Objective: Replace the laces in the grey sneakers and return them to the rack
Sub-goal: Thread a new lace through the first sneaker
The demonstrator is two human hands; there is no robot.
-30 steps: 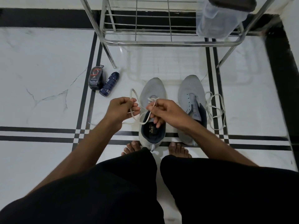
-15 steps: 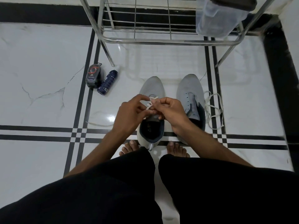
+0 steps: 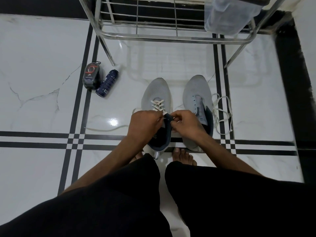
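Squatting over two grey sneakers on the white marble floor (image 3: 42,74), the person works at the left sneaker (image 3: 156,98) with both hands close together at the top of its lacing. The left hand (image 3: 143,124) has its fingers curled and pinches the white lace (image 3: 158,104) at the top eyelets; the right hand (image 3: 185,123) is also curled and pinches the lace beside the dark tongue. The lace already crosses several times over the front of this sneaker, and one loose end lies on the floor to the left. The right sneaker (image 3: 196,93) stands just beside it, its eyelets without lace. A second lace (image 3: 222,113) lies in loose loops touching its right side. The metal rack (image 3: 171,35) stands at the far side. Near its left leg lie a dark can (image 3: 106,82) and a dark pack (image 3: 91,74), touching each other.
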